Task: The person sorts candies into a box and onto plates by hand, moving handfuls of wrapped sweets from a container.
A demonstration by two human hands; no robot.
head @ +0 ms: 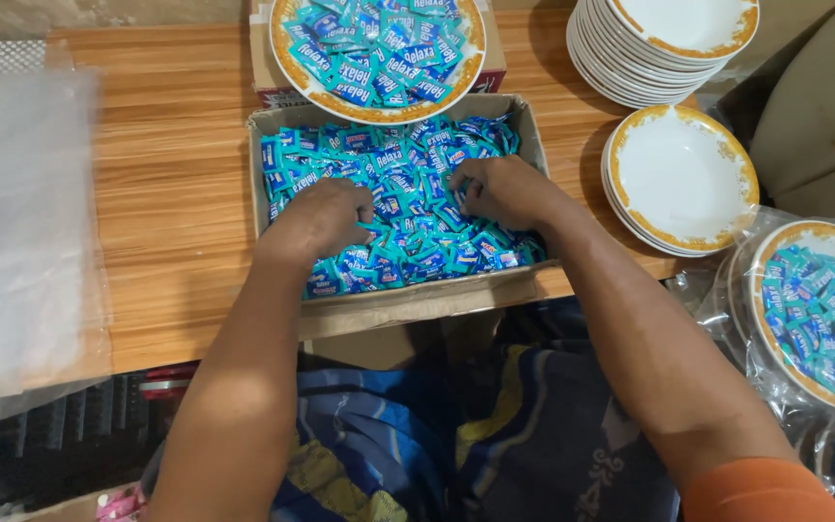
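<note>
Bare forearms, no rings or watch visible. An orange sleeve (761, 488) covers the right upper arm; a dark blue patterned garment (456, 435) with yellow streaks covers the lap.

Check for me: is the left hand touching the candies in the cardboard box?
Touching. The head view shows the left hand pressed down into the blue wrapped candies inside the cardboard box, fingers curled among the wrappers with no gap.

Bare tabletop (171, 184) left of box (408, 300); filled plate (377, 53) behind, plate stacks (680, 179) right.

Head camera, looking steeply down, close
</note>
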